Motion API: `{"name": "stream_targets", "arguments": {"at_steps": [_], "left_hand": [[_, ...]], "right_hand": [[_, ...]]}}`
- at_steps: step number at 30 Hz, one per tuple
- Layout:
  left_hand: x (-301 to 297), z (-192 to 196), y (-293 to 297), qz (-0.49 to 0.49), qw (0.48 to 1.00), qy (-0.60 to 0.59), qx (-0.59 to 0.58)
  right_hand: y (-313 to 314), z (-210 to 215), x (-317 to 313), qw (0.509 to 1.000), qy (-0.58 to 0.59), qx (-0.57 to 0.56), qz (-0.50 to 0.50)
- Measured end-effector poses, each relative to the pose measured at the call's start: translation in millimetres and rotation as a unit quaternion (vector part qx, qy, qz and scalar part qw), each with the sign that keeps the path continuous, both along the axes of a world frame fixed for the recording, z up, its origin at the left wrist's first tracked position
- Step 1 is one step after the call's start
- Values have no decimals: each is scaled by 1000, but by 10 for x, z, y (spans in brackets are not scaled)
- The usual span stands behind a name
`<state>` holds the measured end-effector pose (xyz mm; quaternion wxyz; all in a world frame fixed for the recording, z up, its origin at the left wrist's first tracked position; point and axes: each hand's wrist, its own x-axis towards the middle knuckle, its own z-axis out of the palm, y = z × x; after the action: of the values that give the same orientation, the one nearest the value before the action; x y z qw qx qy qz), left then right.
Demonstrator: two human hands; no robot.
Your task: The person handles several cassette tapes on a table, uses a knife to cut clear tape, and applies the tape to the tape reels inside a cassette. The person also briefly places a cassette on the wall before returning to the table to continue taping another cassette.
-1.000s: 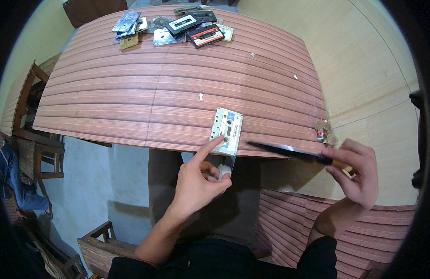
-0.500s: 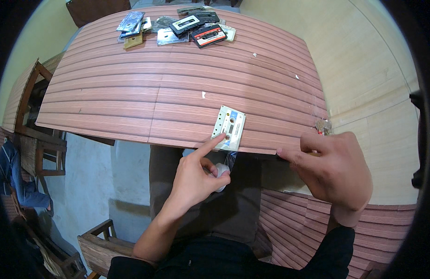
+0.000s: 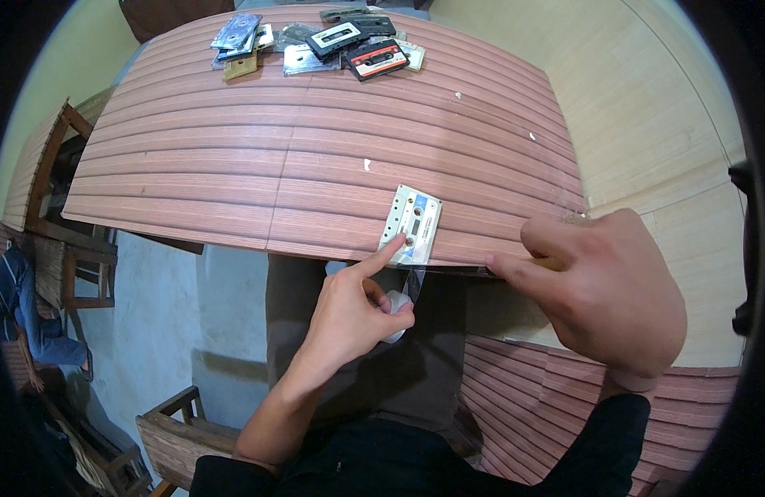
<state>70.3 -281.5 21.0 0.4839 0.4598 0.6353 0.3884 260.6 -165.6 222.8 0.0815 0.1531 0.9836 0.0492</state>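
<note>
A white cassette point(image 3: 415, 217) with a blue stripe lies at the table's near edge. My left hand point(image 3: 346, 308) rests its stretched index finger on the cassette's lower part. Below the edge, its thumb and other fingers are closed round a small white rounded object point(image 3: 394, 318), mostly covered by the hand. A shiny dark strip of tape point(image 3: 414, 283) hangs between the cassette and that object. To the right, my right hand point(image 3: 598, 290) is closed in a pinch at the edge, on what looks like a thin dark strip running along it toward the cassette.
Several cassettes and clear cases point(image 3: 337, 45) lie piled at the table's far side. Small white scraps point(image 3: 367, 165) are scattered on the striped tabletop point(image 3: 192, 174). A pale wall point(image 3: 664, 149) borders the right side. A wooden chair point(image 3: 188, 443) stands lower left; a person in jeans point(image 3: 39, 315) is at far left.
My right hand has moved slightly right and nearer the camera, still pinching. The left index finger stays on the cassette. The whole view has shifted a little.
</note>
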Motion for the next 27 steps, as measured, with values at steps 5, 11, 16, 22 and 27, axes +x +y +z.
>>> {"name": "stream_targets", "arguments": {"at_steps": [5,11,16,22,27], "left_hand": [[45,26,26,-2,999,23,33],[-1,56,70,-26,998,51,-5],[5,55,58,-22,1000,20,-6],[24,48,54,-20,1000,22,-3],[57,66,43,-18,1000,-5,-8]], "right_hand": [[-124,-548,-69,999,11,-41,-25],[-276,-247,175,999,1,-4,-42],[-257,-134,53,999,-18,2,-28],[-247,-87,83,999,-46,3,-28],[-81,-700,-88,999,-13,-46,-8]]}}
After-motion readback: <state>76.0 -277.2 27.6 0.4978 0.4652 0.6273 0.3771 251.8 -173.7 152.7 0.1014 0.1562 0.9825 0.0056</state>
